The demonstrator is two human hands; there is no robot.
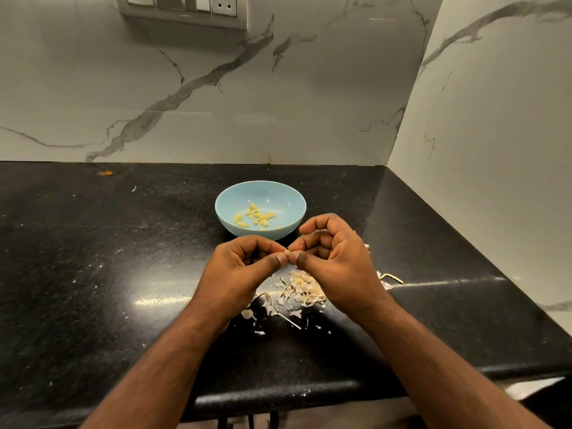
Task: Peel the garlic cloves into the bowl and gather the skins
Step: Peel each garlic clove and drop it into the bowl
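A light blue bowl (pixel 280 193) stands on the black counter and holds several peeled garlic cloves (pixel 254 215). Just in front of it, my left hand (pixel 244 267) and my right hand (pixel 331 258) meet thumb to thumb and pinch one small garlic clove (pixel 288 252) between their fingertips. Most of the clove is hidden by my fingers. Below my hands, a loose pile of papery garlic skins (pixel 301 289) lies on the counter, with smaller scraps scattered around it.
The black granite counter (pixel 123 258) ends at a front edge near my forearms. Marble walls close it off at the back and right. A small bent metal piece (pixel 391 276) lies right of my right hand. A switch panel (pixel 182 7) sits high on the back wall.
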